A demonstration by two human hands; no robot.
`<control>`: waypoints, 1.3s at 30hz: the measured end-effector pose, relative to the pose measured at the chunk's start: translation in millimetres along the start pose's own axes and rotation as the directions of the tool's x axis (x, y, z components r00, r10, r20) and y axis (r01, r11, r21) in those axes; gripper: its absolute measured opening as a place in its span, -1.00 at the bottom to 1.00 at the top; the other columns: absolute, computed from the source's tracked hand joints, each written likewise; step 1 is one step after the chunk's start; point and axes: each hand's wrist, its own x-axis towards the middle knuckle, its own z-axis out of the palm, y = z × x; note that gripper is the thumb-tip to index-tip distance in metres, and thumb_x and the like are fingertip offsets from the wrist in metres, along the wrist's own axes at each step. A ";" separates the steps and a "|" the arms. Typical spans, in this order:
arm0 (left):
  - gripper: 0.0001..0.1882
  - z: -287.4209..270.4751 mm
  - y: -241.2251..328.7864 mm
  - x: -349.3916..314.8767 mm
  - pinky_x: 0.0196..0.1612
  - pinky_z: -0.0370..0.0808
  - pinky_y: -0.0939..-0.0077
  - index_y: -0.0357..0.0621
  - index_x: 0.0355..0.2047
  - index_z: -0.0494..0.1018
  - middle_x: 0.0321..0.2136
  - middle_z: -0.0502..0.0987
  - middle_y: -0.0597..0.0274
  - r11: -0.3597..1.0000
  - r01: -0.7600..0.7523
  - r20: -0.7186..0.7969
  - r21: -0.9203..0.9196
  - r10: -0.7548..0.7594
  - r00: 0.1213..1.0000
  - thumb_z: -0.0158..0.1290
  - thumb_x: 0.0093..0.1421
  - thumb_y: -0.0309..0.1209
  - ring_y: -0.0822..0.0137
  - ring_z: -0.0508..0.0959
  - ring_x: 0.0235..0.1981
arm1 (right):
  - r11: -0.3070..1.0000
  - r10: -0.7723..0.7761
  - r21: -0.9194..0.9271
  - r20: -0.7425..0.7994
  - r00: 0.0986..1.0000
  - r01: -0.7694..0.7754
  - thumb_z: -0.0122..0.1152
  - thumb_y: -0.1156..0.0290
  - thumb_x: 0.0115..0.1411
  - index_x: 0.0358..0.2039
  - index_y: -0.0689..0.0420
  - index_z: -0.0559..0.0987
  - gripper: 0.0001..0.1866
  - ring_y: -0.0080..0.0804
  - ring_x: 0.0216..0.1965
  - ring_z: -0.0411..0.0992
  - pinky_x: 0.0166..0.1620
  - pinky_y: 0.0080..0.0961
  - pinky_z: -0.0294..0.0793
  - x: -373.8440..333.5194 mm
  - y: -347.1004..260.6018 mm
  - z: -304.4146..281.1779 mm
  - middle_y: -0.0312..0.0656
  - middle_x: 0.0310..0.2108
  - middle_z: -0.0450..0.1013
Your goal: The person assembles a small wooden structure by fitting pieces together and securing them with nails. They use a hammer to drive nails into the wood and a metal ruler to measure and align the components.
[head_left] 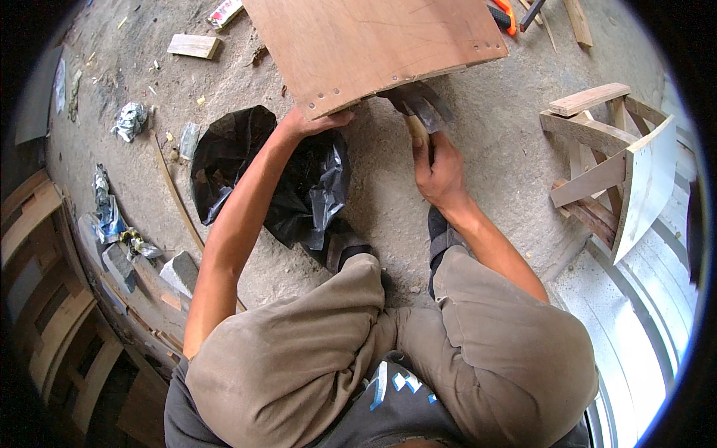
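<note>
A brown plywood board (381, 45) with nail heads along its near edge is raised in front of me. My left hand (310, 123) grips the near left corner of the board, its fingers partly hidden beneath the edge. My right hand (441, 168) is closed around the wooden handle of a hammer (426, 104). The dark metal head is smeared by motion, with its far end under the board's near edge; whether it touches the wood I cannot tell. Below my left forearm lies a crumpled black plastic bag (306, 187) on the floor.
A small wooden frame with a white panel (650, 183) stands at the right. On the left lie a wood block (193, 46), crumpled plastic scraps (131, 119) and a thin wooden strip (175, 187). An orange-handled tool (508, 16) shows past the board's far right side.
</note>
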 end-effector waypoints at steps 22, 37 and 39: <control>-0.45 -7.7 17.8 2.5 0.14 0.41 0.25 -0.09 0.05 0.48 0.00 0.56 0.10 0.988 -0.039 0.072 0.150 0.028 0.997 0.29 0.03 -0.25 0.10 0.52 0.03 | 0.997 -0.014 -0.075 0.045 0.999 0.018 0.02 0.36 0.32 -0.09 0.34 0.42 -0.71 0.36 -0.33 0.46 -0.30 -0.02 0.44 -3.1 -1.7 6.4 0.30 -0.35 0.45; -0.45 -5.3 7.8 1.8 0.14 0.41 0.26 0.03 0.05 0.52 0.06 0.54 0.18 0.991 -0.021 0.070 0.133 0.012 0.997 0.31 0.03 -0.19 0.14 0.50 0.05 | 0.997 0.020 -0.077 0.075 0.997 -0.014 0.03 0.35 0.32 -0.21 0.34 0.40 -0.75 0.40 -0.33 0.43 -0.32 0.01 0.42 1.7 -2.3 3.7 0.31 -0.41 0.43; -0.49 -3.8 4.8 0.3 0.11 0.42 0.26 -0.07 0.04 0.50 0.01 0.55 0.09 0.988 -0.146 0.015 0.052 0.145 0.989 0.26 0.04 -0.29 0.08 0.51 0.01 | 0.998 0.002 -0.068 0.059 0.998 0.002 0.03 0.35 0.32 -0.20 0.33 0.40 -0.75 0.40 -0.32 0.43 -0.32 0.02 0.42 3.4 -2.5 3.3 0.31 -0.40 0.43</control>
